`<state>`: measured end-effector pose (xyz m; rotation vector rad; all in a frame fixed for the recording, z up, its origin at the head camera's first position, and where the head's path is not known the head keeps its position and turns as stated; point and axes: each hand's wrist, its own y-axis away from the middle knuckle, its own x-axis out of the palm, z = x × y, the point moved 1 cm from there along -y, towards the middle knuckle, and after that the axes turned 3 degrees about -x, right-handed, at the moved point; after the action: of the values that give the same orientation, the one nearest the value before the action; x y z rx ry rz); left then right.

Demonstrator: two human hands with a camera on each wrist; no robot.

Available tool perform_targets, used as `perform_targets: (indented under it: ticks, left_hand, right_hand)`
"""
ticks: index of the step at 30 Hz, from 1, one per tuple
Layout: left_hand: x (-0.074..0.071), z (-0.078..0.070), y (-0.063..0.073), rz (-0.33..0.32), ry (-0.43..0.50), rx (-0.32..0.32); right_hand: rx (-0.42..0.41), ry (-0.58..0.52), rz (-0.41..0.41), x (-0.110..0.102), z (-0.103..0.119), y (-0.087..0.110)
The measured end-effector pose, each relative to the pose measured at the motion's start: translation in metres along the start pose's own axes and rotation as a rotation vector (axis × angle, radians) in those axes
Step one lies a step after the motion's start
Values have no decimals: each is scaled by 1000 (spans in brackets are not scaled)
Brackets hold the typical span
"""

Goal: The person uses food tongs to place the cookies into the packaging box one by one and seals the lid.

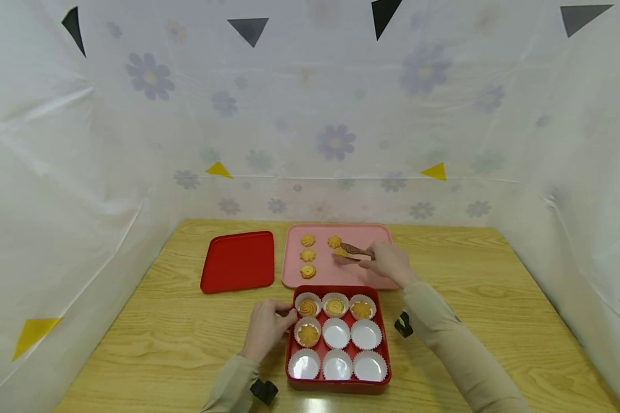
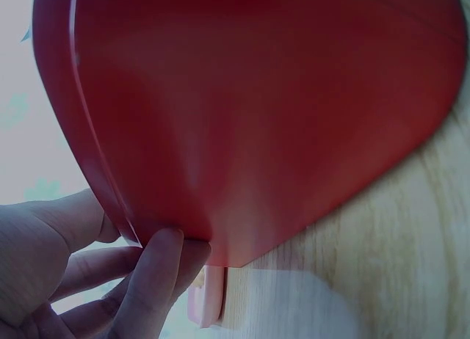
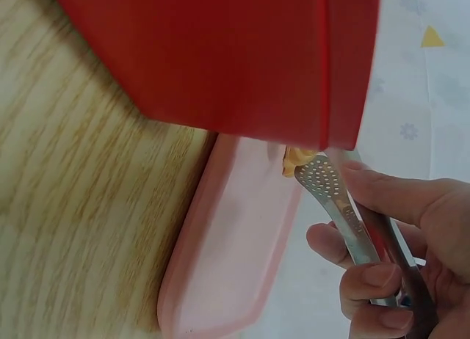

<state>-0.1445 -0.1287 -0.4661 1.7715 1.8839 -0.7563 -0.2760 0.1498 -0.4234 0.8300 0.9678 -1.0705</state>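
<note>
With my right hand (image 1: 391,263) I hold a pair of metal tongs (image 3: 339,207) with perforated ends, over the right part of the pink tray (image 1: 359,230). Between the tong tips is a piped butter cookie (image 1: 340,252), partly hidden. My left hand (image 1: 268,327) grips the upper left side of the red box (image 1: 336,385), fingertips at its rim in the left wrist view. Inside the box stand white paper cups in rows. Cookies fill the three back cups and the middle-left one (image 1: 307,334); the other cups, such as the centre cup (image 1: 336,333), are bare.
A red lid (image 1: 239,262) lies flat left of the pink tray. One more cookie (image 1: 334,241) lies just behind the tongs, and a column of three, including the middle cookie (image 1: 307,256), is at the tray's left. A flower-patterned sheet (image 1: 336,103) hangs behind the wooden table.
</note>
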Motion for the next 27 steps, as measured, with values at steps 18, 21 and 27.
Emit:
perform_targets:
  ticks: [18, 21, 27]
  left_hand:
    - [-1, -1, 1, -3, -1, 9]
    - [-1, -2, 1, 4, 1, -3]
    - [-1, -2, 1, -1, -6, 7]
  right_hand:
    - [-118, -141, -96, 0, -13, 34]
    - [-150, -163, -124, 1, -17, 42]
    - [-220, -193, -166, 3, -20, 64]
